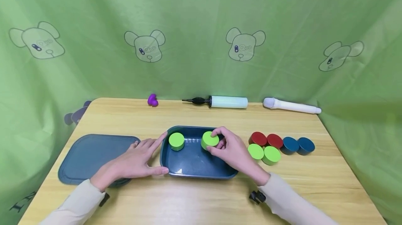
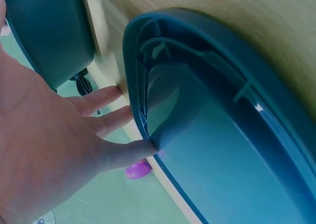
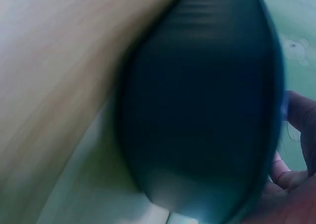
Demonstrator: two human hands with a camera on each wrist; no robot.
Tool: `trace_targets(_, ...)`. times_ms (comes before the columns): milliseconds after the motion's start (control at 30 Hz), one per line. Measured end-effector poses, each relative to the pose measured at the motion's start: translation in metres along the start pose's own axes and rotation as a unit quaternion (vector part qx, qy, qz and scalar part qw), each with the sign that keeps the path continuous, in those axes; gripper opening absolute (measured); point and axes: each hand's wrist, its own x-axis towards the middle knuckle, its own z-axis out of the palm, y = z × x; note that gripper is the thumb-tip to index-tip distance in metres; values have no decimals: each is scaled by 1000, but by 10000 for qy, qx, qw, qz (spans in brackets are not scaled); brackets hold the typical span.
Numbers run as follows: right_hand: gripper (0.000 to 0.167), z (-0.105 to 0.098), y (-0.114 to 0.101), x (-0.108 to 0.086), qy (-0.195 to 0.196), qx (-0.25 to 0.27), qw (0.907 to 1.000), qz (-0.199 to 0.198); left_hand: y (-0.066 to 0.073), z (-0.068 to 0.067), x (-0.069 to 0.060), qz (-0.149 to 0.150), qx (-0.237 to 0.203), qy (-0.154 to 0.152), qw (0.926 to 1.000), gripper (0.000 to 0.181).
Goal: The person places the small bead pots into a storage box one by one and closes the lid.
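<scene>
A dark blue rectangular box (image 1: 191, 165) stands on the table with its hollow side up. Inside its left end sits a green cylinder block (image 1: 176, 141). My right hand (image 1: 235, 151) pinches another green cylinder (image 1: 208, 140) between thumb and fingers, over the box's right half; whether it touches the floor of the box I cannot tell. My left hand (image 1: 135, 159) lies spread along the box's left side, thumb and forefinger at its rim. Other left fingers reach the edge of the blue lid (image 2: 222, 145). In the right wrist view the box wall (image 3: 197, 95) hides the held block.
Right of the box are two red cylinders (image 1: 258, 138), two green ones (image 1: 271, 155) and two blue ones (image 1: 305, 146). Along the back edge lie a purple piece (image 1: 153, 100), a hand pump (image 1: 227, 102) and a white stick (image 1: 292, 106). A green curtain (image 1: 194, 26) hangs behind.
</scene>
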Motion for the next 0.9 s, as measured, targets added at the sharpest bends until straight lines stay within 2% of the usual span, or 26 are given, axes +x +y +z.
trace_targets(233, 39, 21, -5, 10, -61, -243, 9995, -211, -1, 0, 2, -20, 14, -39, 10000, 116)
trace_targets(467, 37, 39, -6, 19, -124, -351, 9993, -83, -1, 0, 1, -10, -8, -20, 10000, 115)
trace_targets(900, 33, 49, -4, 26, -63, -566, 9981, -215, -1, 0, 0, 67, 36, 45, 10000, 115)
